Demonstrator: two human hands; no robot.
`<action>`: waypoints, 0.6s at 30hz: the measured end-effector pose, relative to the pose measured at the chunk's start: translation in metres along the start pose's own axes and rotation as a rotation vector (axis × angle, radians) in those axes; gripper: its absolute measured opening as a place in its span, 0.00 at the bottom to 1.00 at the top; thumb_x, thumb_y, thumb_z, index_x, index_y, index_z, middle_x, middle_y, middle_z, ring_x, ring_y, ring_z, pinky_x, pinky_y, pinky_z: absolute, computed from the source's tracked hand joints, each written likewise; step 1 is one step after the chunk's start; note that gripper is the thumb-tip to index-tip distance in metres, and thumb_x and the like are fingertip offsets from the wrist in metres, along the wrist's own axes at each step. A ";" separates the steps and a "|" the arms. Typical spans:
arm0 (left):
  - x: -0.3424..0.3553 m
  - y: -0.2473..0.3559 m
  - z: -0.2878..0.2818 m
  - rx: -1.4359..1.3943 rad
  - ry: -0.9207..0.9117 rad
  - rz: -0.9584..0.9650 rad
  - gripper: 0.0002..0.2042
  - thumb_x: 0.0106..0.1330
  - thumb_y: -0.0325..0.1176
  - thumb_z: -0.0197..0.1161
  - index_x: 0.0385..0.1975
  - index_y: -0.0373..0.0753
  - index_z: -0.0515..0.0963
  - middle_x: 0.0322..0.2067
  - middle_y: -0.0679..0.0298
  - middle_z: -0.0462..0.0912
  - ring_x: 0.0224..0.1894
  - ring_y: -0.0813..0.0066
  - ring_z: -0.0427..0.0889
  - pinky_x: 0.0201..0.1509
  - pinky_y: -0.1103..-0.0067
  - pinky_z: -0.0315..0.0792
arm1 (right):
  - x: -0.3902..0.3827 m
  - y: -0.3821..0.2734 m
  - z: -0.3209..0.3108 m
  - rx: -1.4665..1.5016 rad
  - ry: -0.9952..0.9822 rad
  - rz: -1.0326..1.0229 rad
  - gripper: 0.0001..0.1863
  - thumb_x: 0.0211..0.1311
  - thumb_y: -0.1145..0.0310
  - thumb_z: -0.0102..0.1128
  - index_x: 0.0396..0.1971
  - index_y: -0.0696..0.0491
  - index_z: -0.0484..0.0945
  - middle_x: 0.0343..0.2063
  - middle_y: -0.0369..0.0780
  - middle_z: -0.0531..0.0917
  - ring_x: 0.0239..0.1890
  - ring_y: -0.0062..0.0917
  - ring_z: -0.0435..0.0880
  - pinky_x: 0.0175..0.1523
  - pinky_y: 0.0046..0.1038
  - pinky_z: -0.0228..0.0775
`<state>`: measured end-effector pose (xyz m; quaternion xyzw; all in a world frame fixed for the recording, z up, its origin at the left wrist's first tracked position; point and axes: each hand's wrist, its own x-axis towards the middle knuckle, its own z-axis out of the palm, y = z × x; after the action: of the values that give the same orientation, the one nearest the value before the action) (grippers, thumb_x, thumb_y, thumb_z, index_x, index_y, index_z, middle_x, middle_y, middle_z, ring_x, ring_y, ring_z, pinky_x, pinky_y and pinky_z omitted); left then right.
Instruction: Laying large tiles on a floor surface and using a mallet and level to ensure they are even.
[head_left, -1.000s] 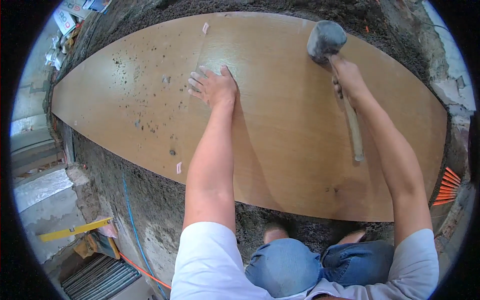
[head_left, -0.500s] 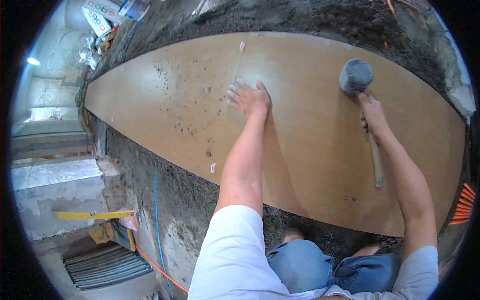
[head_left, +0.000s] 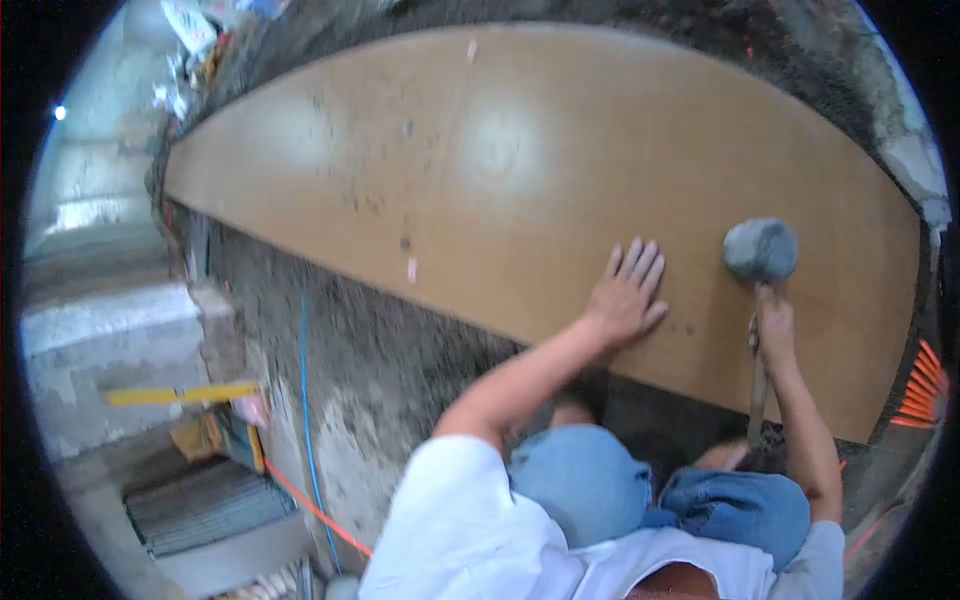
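One mallet (head_left: 761, 250), right hand (head_left: 778, 326) clamped on its handle (head_left: 758, 400), one left hand (head_left: 624, 299) spread over tan board (head_left: 610, 130), two pink tags (head_left: 412, 270) left of that hand.

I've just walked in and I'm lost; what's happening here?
A person crouches at a brown panel lying on rough dark ground. The right hand grips a mallet, head over the panel; whether it touches is unclear. The left hand rests palm down near the panel's near edge. A yellow level is off to the left.
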<state>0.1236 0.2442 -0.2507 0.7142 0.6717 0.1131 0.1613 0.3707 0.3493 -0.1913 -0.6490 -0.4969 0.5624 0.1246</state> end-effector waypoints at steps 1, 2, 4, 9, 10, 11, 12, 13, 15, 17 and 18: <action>-0.001 -0.003 0.000 -0.007 0.028 0.007 0.34 0.63 0.53 0.45 0.62 0.34 0.56 0.66 0.52 0.51 0.69 0.54 0.45 0.70 0.59 0.37 | -0.003 0.005 -0.003 -0.041 -0.040 0.032 0.21 0.65 0.49 0.47 0.38 0.55 0.71 0.13 0.30 0.67 0.10 0.13 0.66 0.14 0.20 0.58; -0.001 -0.009 0.001 -0.003 0.051 0.006 0.34 0.63 0.53 0.45 0.62 0.35 0.56 0.66 0.52 0.51 0.69 0.54 0.45 0.70 0.59 0.37 | -0.008 0.009 -0.006 0.039 -0.010 -0.043 0.20 0.65 0.49 0.47 0.37 0.54 0.71 0.13 0.30 0.68 0.11 0.14 0.66 0.15 0.20 0.58; -0.007 -0.009 -0.004 -0.027 0.098 0.012 0.34 0.62 0.54 0.46 0.62 0.36 0.57 0.65 0.52 0.52 0.69 0.54 0.46 0.70 0.60 0.37 | -0.030 0.022 -0.010 0.093 0.015 -0.084 0.19 0.65 0.50 0.47 0.35 0.53 0.71 0.14 0.30 0.68 0.11 0.14 0.66 0.15 0.20 0.58; -0.015 -0.011 0.009 -0.026 0.137 -0.002 0.33 0.61 0.53 0.47 0.62 0.36 0.58 0.65 0.52 0.53 0.69 0.54 0.46 0.70 0.61 0.37 | -0.034 0.033 -0.018 -0.058 0.026 0.049 0.17 0.67 0.53 0.44 0.37 0.52 0.70 0.14 0.29 0.66 0.12 0.14 0.66 0.16 0.19 0.57; -0.015 -0.010 0.009 -0.026 0.138 -0.016 0.33 0.61 0.53 0.47 0.62 0.36 0.58 0.65 0.52 0.53 0.69 0.54 0.46 0.70 0.61 0.37 | -0.039 0.036 -0.019 -0.065 0.014 0.047 0.17 0.67 0.53 0.44 0.37 0.52 0.70 0.14 0.29 0.66 0.12 0.14 0.66 0.16 0.19 0.57; -0.013 -0.008 0.008 -0.026 0.149 -0.007 0.33 0.61 0.53 0.47 0.62 0.36 0.58 0.65 0.52 0.53 0.69 0.54 0.46 0.70 0.61 0.36 | -0.049 0.040 -0.022 -0.018 0.039 -0.003 0.18 0.67 0.52 0.44 0.38 0.53 0.70 0.14 0.29 0.66 0.12 0.13 0.66 0.15 0.19 0.57; -0.012 -0.006 0.009 -0.033 0.158 0.010 0.33 0.61 0.53 0.47 0.61 0.36 0.59 0.65 0.52 0.53 0.69 0.54 0.46 0.70 0.61 0.36 | -0.059 0.045 -0.028 0.027 0.073 -0.050 0.18 0.67 0.52 0.44 0.39 0.53 0.71 0.14 0.29 0.66 0.12 0.13 0.66 0.15 0.19 0.57; -0.014 -0.006 0.010 -0.036 0.158 0.006 0.33 0.61 0.53 0.47 0.61 0.36 0.59 0.65 0.52 0.53 0.69 0.54 0.46 0.70 0.61 0.36 | -0.063 0.056 -0.025 0.144 0.048 -0.080 0.20 0.66 0.49 0.43 0.37 0.53 0.72 0.14 0.29 0.67 0.11 0.14 0.65 0.15 0.20 0.56; -0.015 -0.005 0.013 -0.018 0.162 0.001 0.32 0.61 0.53 0.47 0.61 0.37 0.59 0.65 0.52 0.54 0.68 0.54 0.47 0.70 0.62 0.36 | -0.060 0.051 -0.019 0.050 0.032 -0.037 0.20 0.67 0.50 0.43 0.36 0.53 0.72 0.14 0.29 0.66 0.11 0.14 0.65 0.15 0.20 0.56; -0.015 -0.004 0.016 0.002 0.160 -0.002 0.32 0.61 0.53 0.47 0.61 0.37 0.59 0.65 0.52 0.54 0.68 0.54 0.47 0.70 0.61 0.35 | -0.055 0.035 -0.015 -0.083 0.033 0.058 0.20 0.67 0.50 0.43 0.37 0.53 0.72 0.14 0.29 0.66 0.11 0.14 0.64 0.15 0.20 0.56; -0.015 -0.002 0.015 0.012 0.156 0.007 0.32 0.61 0.53 0.47 0.61 0.37 0.59 0.65 0.52 0.54 0.68 0.54 0.47 0.70 0.61 0.35 | -0.059 0.041 -0.022 -0.085 0.038 0.062 0.20 0.67 0.50 0.43 0.37 0.53 0.72 0.14 0.29 0.66 0.11 0.14 0.64 0.15 0.20 0.56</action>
<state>0.1263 0.2286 -0.2642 0.7064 0.6804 0.1651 0.1037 0.4173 0.2925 -0.1778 -0.6793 -0.4975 0.5321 0.0888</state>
